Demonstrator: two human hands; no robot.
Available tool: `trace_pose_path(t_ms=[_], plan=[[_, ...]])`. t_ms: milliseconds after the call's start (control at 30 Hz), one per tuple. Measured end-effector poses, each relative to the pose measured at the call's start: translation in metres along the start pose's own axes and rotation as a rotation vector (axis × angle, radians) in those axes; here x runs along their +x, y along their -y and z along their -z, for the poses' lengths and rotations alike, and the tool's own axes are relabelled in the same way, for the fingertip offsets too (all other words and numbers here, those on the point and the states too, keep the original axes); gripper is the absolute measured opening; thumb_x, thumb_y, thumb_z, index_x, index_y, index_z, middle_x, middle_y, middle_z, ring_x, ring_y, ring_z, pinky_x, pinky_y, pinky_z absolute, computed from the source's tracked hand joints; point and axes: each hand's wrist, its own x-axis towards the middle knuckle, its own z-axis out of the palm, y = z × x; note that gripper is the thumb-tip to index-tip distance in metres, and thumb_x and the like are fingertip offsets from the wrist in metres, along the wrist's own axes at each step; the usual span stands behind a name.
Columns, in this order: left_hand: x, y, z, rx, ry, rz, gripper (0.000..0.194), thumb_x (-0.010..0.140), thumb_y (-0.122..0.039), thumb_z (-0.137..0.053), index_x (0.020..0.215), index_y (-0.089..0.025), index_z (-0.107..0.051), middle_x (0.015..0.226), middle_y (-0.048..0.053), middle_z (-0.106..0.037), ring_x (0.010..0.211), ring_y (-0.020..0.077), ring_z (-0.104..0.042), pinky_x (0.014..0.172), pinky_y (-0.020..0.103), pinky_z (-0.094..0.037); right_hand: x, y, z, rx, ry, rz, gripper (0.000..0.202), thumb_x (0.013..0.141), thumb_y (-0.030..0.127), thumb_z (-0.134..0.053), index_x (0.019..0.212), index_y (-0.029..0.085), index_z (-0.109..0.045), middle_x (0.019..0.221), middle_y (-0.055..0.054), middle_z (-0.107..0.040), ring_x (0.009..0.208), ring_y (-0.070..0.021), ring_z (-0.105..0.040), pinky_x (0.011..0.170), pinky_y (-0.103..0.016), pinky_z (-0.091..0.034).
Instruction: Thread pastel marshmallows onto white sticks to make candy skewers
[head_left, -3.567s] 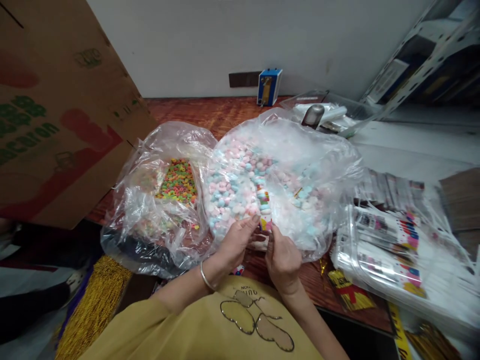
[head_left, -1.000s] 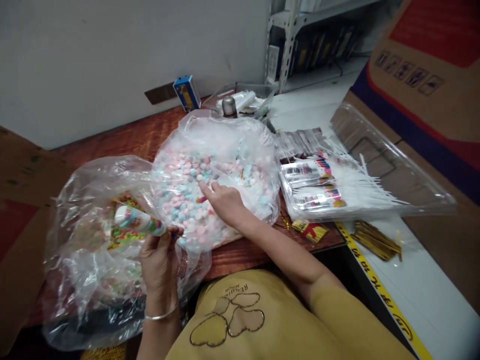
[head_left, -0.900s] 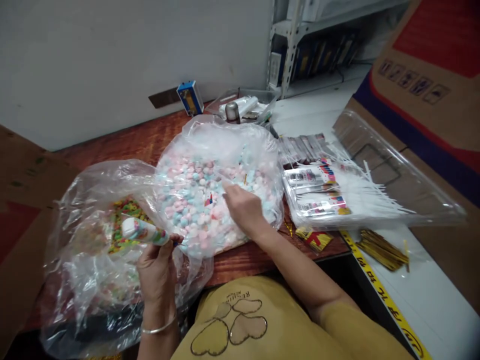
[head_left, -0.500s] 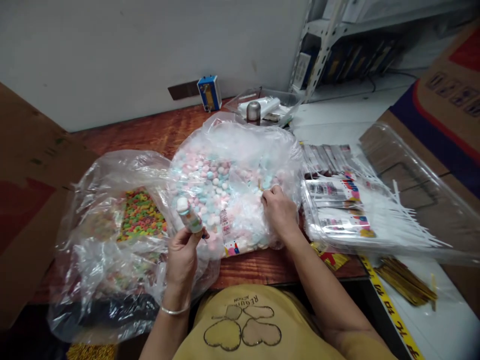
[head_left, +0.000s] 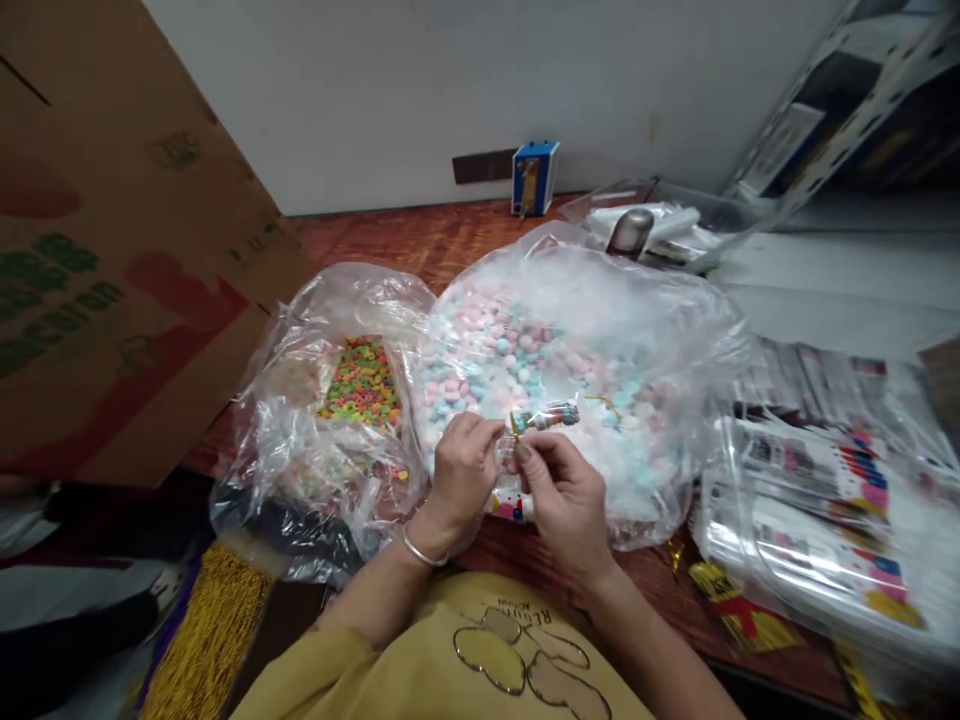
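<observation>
My left hand, with a bangle at the wrist, is closed in a pinch on one side of a gold twist tie. My right hand pinches at the tie from the other side, close to the left fingertips. A small filled clear packet lies beyond the fingers, beside the tie. Under and behind both hands spreads a large clear bag of pink, blue and white round sweets. Another gold tie rests on that bag. Left of it is a clear bag of colourful ring-shaped pieces.
Cardboard box stands at the left. Printed plastic sleeves lie in a clear tray at the right. Behind are a blue box and a clear tray with a metal-topped container. A gold packet lies near the front edge.
The view has turned left. My right hand has left the big bag's surface and come together with my left hand. The packet in my left hand has tipped over to lie pointing right.
</observation>
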Motion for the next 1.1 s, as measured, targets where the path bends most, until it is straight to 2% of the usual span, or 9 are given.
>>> trace_pose_path(t_ms=[100,267,433,533,633,733,867,1000,1100], plan=[[-0.001,-0.003,-0.003,0.059,-0.020,-0.037,0.014,0.096,-0.009,-0.056,0.093,-0.018,-0.067,0.078,0.004,-0.063,0.075,0.0178,-0.060,0.067,0.027,-0.046,-0.002,-0.015,-0.015,0.036,-0.034,-0.081,0.017,0.099,0.035,-0.062,0.092,0.020,-0.066,0.071,0.001,-0.067,0.061,-0.0135,-0.062,0.057,-0.024,-0.048],[-0.005,-0.002,-0.007,0.034,-0.135,-0.021,0.009,0.097,-0.011,-0.057,0.101,-0.017,-0.062,0.084,0.005,-0.068,0.076,0.0170,-0.063,0.070,0.027,-0.049,-0.001,-0.028,-0.015,0.063,-0.056,-0.161,0.023,0.095,0.042,-0.066,0.091,0.019,-0.068,0.070,-0.001,-0.069,0.063,-0.0154,-0.066,0.059,-0.026,-0.052],[-0.005,-0.003,-0.005,-0.092,-0.094,-0.011,0.015,0.097,-0.011,-0.056,0.097,-0.019,-0.068,0.082,0.004,-0.068,0.077,0.0161,-0.062,0.071,0.027,-0.047,0.000,-0.030,-0.014,0.061,-0.069,-0.182,0.025,0.095,0.044,-0.066,0.090,0.019,-0.067,0.069,0.000,-0.068,0.060,-0.0151,-0.065,0.058,-0.025,-0.052],[-0.001,-0.006,-0.004,-0.335,-0.084,0.200,0.012,0.093,-0.014,-0.062,0.090,-0.019,-0.072,0.084,0.004,-0.071,0.081,0.0157,-0.064,0.075,0.027,-0.048,0.002,-0.030,-0.015,0.027,-0.080,-0.162,0.024,0.095,0.043,-0.064,0.090,0.019,-0.066,0.068,0.000,-0.068,0.059,-0.0152,-0.064,0.057,-0.025,-0.052],[0.005,-0.008,-0.007,-0.757,-0.031,0.581,0.005,0.084,-0.023,-0.073,0.085,-0.017,-0.072,0.078,0.002,-0.070,0.070,0.0129,-0.062,0.066,0.024,-0.048,0.005,-0.030,-0.015,-0.060,-0.098,-0.104,0.022,0.096,0.040,-0.063,0.088,0.020,-0.065,0.068,0.000,-0.068,0.058,-0.0151,-0.063,0.055,-0.025,-0.050],[0.010,-0.009,-0.011,-1.185,0.046,0.863,0.031,0.070,-0.037,-0.087,0.083,-0.014,-0.071,0.064,-0.002,-0.061,0.053,0.0075,-0.049,0.051,0.020,-0.037,0.008,-0.033,-0.015,-0.101,-0.103,-0.049,0.020,0.097,0.038,-0.060,0.088,0.021,-0.063,0.070,0.000,-0.069,0.059,-0.0155,-0.065,0.056,-0.025,-0.051],[0.014,-0.010,-0.014,-1.461,0.119,0.988,0.044,0.057,-0.036,-0.095,0.080,-0.011,-0.068,0.059,-0.004,-0.055,0.048,0.0030,-0.041,0.045,0.016,-0.028,0.013,-0.038,-0.011,-0.085,-0.095,-0.010,0.014,0.096,0.034,-0.061,0.098,0.021,-0.063,0.074,0.000,-0.070,0.063,-0.0161,-0.068,0.059,-0.026,-0.054],[0.015,-0.011,-0.013,-1.589,0.220,1.013,0.043,0.058,-0.033,-0.096,0.076,-0.011,-0.064,0.061,-0.005,-0.053,0.048,0.0013,-0.037,0.044,0.015,-0.026,0.016,-0.037,-0.003,-0.140,-0.051,0.070,0.030,0.096,0.027,-0.060,0.125,0.020,-0.063,0.068,0.005,-0.064,0.058,-0.0138,-0.063,0.057,-0.024,-0.053],[0.014,-0.011,-0.015,-1.645,0.253,1.039,0.042,0.058,-0.029,-0.095,0.078,-0.012,-0.062,0.063,-0.005,-0.051,0.050,0.0008,-0.036,0.044,0.014,-0.025,0.016,-0.037,0.001,-0.236,-0.069,0.174,0.026,0.097,0.025,-0.060,0.121,0.020,-0.068,0.076,0.002,-0.071,0.062,-0.0139,-0.067,0.059,-0.024,-0.054]])
